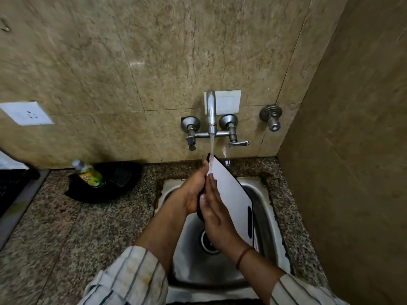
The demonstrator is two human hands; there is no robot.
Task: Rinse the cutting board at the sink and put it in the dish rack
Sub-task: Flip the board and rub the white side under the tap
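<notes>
A white cutting board (231,190) with a dark rim and a slot handle near its lower right edge stands tilted on edge over the steel sink (267,208). Water runs from the wall tap (211,113) onto the board's top corner. My left hand (193,190) grips the board's left edge from behind. My right hand (214,214) lies flat with fingers straight against the board's white face. The dish rack is a dark rack (13,186) at the far left edge, only partly in view.
A green dish soap bottle (90,175) lies in a black dish (105,183) on the granite counter (66,227) left of the sink. A wall socket (27,113) is at the left. A side wall (352,172) closes off the right.
</notes>
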